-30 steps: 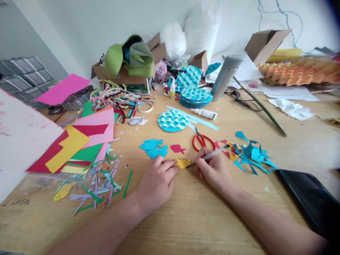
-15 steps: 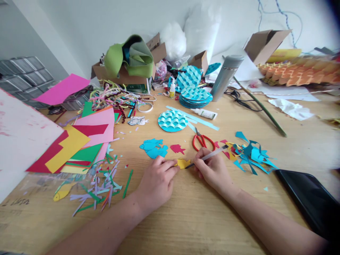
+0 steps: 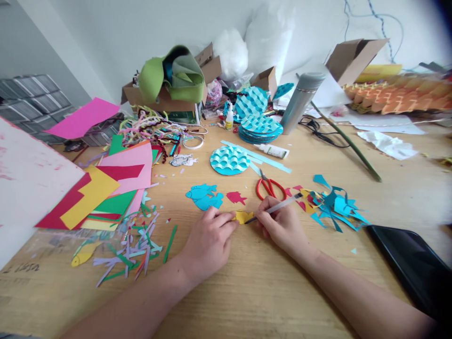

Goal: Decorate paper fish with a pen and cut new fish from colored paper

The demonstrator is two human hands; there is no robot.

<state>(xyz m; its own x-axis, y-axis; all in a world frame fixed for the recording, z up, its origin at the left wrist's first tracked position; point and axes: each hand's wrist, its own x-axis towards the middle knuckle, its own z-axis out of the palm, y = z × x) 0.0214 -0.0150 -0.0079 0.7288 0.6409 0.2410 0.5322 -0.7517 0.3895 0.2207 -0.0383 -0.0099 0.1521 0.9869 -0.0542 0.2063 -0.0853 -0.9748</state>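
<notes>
A small yellow paper fish point(image 3: 242, 217) lies on the wooden table point(image 3: 254, 287) between my hands. My left hand point(image 3: 208, 242) rests on the table with its fingertips pinching the fish's left edge. My right hand point(image 3: 282, 226) is closed round a thin grey pen point(image 3: 278, 206), whose tip touches the fish's right side. Just beyond lie blue paper fish point(image 3: 205, 196) and a small red paper fish point(image 3: 235, 197).
Red scissors point(image 3: 269, 186) and blue and red offcuts point(image 3: 334, 205) lie right of the fish. Coloured paper sheets point(image 3: 106, 188) and strips point(image 3: 136, 249) lie at left. Blue wave discs point(image 3: 229, 160), glue point(image 3: 271, 150), a flask point(image 3: 301, 101) and boxes stand behind. A black tablet point(image 3: 413, 266) sits at right.
The pen tip has crept slightly left across the yellow fish. My left hand stays where it was.
</notes>
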